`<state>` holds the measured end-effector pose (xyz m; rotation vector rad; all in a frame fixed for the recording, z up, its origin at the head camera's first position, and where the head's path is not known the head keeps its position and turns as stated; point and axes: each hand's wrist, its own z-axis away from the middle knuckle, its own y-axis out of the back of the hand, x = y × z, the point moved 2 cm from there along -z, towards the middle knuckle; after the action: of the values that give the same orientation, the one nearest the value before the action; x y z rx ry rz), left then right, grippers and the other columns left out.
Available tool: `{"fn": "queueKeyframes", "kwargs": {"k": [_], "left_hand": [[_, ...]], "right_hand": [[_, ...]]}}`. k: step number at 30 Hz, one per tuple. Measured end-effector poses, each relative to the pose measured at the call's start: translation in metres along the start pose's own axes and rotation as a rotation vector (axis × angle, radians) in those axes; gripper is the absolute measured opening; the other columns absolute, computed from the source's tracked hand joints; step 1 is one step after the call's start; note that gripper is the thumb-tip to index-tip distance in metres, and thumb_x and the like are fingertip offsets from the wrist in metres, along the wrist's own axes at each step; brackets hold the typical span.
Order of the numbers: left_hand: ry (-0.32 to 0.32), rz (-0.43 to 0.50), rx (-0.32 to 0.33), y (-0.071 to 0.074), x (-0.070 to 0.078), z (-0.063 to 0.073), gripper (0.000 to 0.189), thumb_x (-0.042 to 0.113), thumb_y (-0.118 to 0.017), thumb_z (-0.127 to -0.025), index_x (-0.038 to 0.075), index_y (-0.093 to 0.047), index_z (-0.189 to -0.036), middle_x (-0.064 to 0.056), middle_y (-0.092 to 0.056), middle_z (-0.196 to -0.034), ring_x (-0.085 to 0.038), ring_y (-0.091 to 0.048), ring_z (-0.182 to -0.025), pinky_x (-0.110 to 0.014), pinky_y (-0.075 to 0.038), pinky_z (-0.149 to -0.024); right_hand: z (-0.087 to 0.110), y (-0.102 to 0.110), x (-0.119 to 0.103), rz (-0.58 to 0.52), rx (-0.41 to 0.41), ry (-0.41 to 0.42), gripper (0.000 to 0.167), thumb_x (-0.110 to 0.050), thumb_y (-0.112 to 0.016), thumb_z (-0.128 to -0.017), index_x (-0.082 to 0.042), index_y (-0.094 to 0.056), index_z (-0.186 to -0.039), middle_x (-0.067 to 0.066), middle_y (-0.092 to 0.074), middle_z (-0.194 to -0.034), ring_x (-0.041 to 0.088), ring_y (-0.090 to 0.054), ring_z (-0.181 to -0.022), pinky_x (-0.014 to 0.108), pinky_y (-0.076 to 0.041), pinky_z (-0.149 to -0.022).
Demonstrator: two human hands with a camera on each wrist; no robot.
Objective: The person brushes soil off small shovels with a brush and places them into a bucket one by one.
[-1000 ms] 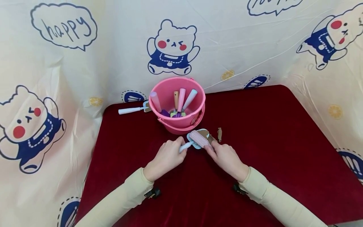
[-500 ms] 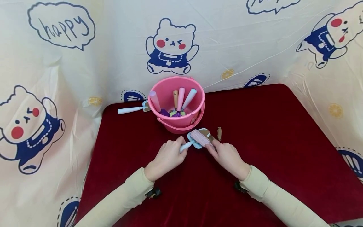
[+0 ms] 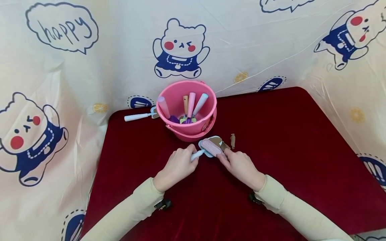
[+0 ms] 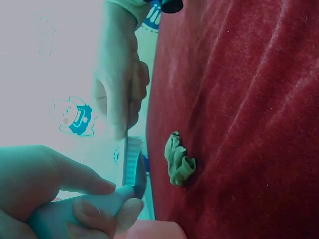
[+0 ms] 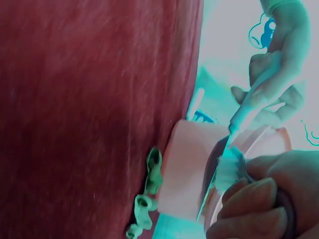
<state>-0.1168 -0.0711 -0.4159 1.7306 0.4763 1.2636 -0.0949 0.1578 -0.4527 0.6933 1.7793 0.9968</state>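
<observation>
My left hand (image 3: 178, 164) grips the light blue handle of a small trowel (image 3: 197, 154) in front of the bucket. The trowel's blade shows blue with a brownish patch. My right hand (image 3: 241, 167) holds a pale pink brush (image 3: 210, 147) over that blade. In the right wrist view the brush's white bristles (image 5: 228, 172) touch the blade, which is tilted on edge from that angle. A crumpled brownish strip, perhaps cloth (image 3: 233, 141), lies on the table just beyond my right fingers; it looks greenish and twisted in the left wrist view.
A pink bucket (image 3: 188, 132) stands behind my hands, with several handled tools inside, in pink, light blue and brown. Left of it lies another light-blue-handled tool (image 3: 137, 117), its head partly behind the bucket. Dark red cloth (image 3: 286, 150) covers the table; a printed curtain hangs behind.
The brush has slid slightly to the right across the trowel's blade and back again. My left hand has kept its grip on the trowel in nearly the same place. The head view has shifted slightly.
</observation>
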Motion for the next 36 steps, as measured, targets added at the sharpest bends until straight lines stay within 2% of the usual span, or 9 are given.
{"fn": "queueKeyframes", "kwargs": {"k": [4,10,14,18,24,27,32,36], "left_hand": [[-0.014,0.017,0.004,0.001,0.000,0.001,0.011,0.006,-0.072,-0.093,0.005,-0.061,-0.093,0.001,-0.052,-0.061,-0.011,-0.047,-0.047,-0.028,-0.041,-0.046],[-0.012,0.006,0.000,0.002,0.000,0.001,0.012,0.006,-0.073,-0.092,0.006,-0.061,-0.093,0.000,-0.054,-0.063,-0.012,-0.048,-0.048,-0.028,-0.042,-0.046],[0.013,0.001,-0.008,0.002,-0.001,0.000,0.011,0.005,-0.072,-0.092,0.005,-0.061,-0.094,0.001,-0.052,-0.061,-0.012,-0.047,-0.047,-0.028,-0.042,-0.046],[0.020,0.004,-0.010,0.003,0.000,0.001,0.011,0.006,-0.072,-0.092,0.004,-0.061,-0.095,0.002,-0.051,-0.061,-0.012,-0.047,-0.047,-0.028,-0.042,-0.046],[0.017,0.022,-0.019,0.004,0.000,0.002,0.011,0.005,-0.072,-0.092,0.005,-0.061,-0.094,0.001,-0.052,-0.061,-0.012,-0.047,-0.047,-0.028,-0.041,-0.046],[0.009,0.022,-0.024,0.004,0.001,0.002,0.011,0.005,-0.072,-0.092,0.005,-0.061,-0.093,0.001,-0.053,-0.062,-0.012,-0.048,-0.048,-0.028,-0.042,-0.047],[0.001,0.009,-0.025,0.003,0.003,-0.001,0.010,0.006,-0.071,-0.092,0.005,-0.061,-0.094,0.001,-0.051,-0.061,-0.012,-0.048,-0.048,-0.029,-0.042,-0.047],[0.007,-0.005,-0.008,0.004,0.003,-0.001,0.011,0.006,-0.071,-0.091,0.006,-0.061,-0.094,0.002,-0.050,-0.060,-0.013,-0.047,-0.048,-0.030,-0.041,-0.046]], "right_hand": [[-0.002,0.003,0.004,0.040,0.048,-0.039,0.031,-0.026,-0.069,-0.102,-0.009,-0.055,-0.080,-0.005,-0.037,-0.054,0.008,-0.035,-0.043,0.026,-0.033,-0.039],[-0.004,0.006,0.009,0.002,0.058,-0.081,0.034,-0.025,-0.065,-0.104,-0.011,-0.049,-0.077,-0.005,-0.035,-0.055,0.009,-0.034,-0.043,0.027,-0.032,-0.040],[-0.004,0.005,0.003,-0.024,0.052,-0.018,0.032,-0.026,-0.068,-0.102,-0.012,-0.051,-0.078,-0.006,-0.037,-0.055,0.007,-0.035,-0.044,0.026,-0.033,-0.041],[-0.002,0.001,0.000,0.004,-0.001,0.037,0.030,-0.028,-0.068,-0.102,-0.013,-0.054,-0.080,-0.007,-0.039,-0.055,0.005,-0.035,-0.044,0.024,-0.033,-0.041],[-0.002,0.003,0.007,0.019,0.006,-0.066,0.031,-0.028,-0.066,-0.104,-0.010,-0.054,-0.081,-0.005,-0.039,-0.055,0.008,-0.037,-0.044,0.027,-0.035,-0.040],[-0.002,0.004,0.010,0.014,0.022,-0.091,0.031,-0.026,-0.065,-0.104,-0.010,-0.053,-0.080,-0.004,-0.039,-0.055,0.009,-0.037,-0.043,0.028,-0.035,-0.040],[-0.003,0.003,0.003,-0.020,0.006,-0.017,0.028,-0.027,-0.065,-0.104,-0.011,-0.055,-0.083,-0.005,-0.042,-0.056,0.005,-0.038,-0.044,0.024,-0.035,-0.041],[-0.003,0.002,0.000,-0.002,-0.003,0.014,0.021,-0.025,-0.068,-0.102,-0.008,-0.062,-0.091,-0.003,-0.052,-0.059,0.004,-0.040,-0.045,0.023,-0.037,-0.041]]}}
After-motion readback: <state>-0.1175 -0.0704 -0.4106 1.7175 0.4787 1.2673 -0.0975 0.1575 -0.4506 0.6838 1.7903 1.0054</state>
